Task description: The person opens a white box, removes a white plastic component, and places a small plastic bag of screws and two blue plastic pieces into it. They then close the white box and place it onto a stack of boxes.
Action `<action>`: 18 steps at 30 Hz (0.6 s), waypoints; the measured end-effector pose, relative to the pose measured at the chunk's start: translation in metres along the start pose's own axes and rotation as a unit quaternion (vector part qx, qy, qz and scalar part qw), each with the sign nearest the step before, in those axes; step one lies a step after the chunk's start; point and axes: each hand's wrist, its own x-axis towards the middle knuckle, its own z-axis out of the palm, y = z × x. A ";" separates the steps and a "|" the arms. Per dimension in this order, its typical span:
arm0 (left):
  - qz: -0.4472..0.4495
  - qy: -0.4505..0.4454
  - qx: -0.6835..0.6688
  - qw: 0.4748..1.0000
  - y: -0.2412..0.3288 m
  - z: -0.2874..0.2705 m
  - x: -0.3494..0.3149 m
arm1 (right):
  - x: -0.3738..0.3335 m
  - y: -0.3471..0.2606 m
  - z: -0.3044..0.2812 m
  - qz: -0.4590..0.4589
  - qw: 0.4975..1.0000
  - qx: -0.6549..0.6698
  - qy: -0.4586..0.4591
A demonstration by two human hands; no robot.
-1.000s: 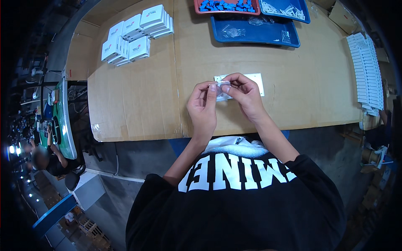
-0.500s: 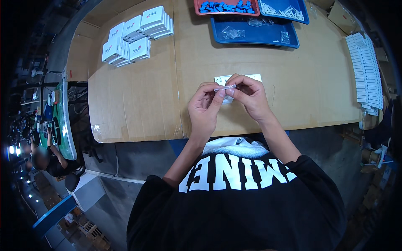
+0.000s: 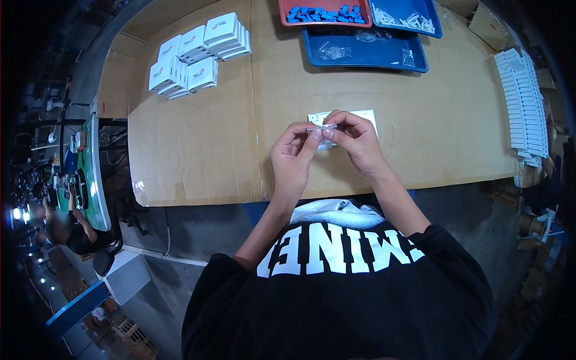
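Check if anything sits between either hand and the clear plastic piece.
Nothing visible does: the left hand and the right hand both pinch the clear plastic piece directly. The white panel lies beneath, not between.

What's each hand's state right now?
Left hand: closed, pinching a small clear plastic bag.
Right hand: closed, pinching the same bag.

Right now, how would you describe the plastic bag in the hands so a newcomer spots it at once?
Find the cardboard tabletop, then the white panel lying on it. Over that panel, the left hand and right hand pinch one small clear bag. Unlike the clear bags lying in the nearer blue tray, it is in both hands.
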 end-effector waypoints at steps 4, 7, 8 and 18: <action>-0.006 -0.004 0.011 1.000 0.001 -0.004 0.002 | 0.001 0.001 -0.012 0.000 0.999 0.033 -0.042; -0.146 -0.037 -0.161 0.975 0.005 -0.009 0.004 | 0.003 0.000 -0.016 0.016 0.993 0.083 -0.078; -0.150 -0.029 -0.157 0.976 0.003 -0.011 0.005 | 0.004 -0.001 -0.017 0.015 0.993 0.083 -0.078; -0.257 -0.015 -0.165 0.952 0.016 -0.014 0.018 | 0.006 -0.026 -0.013 -0.025 0.991 -0.123 -0.052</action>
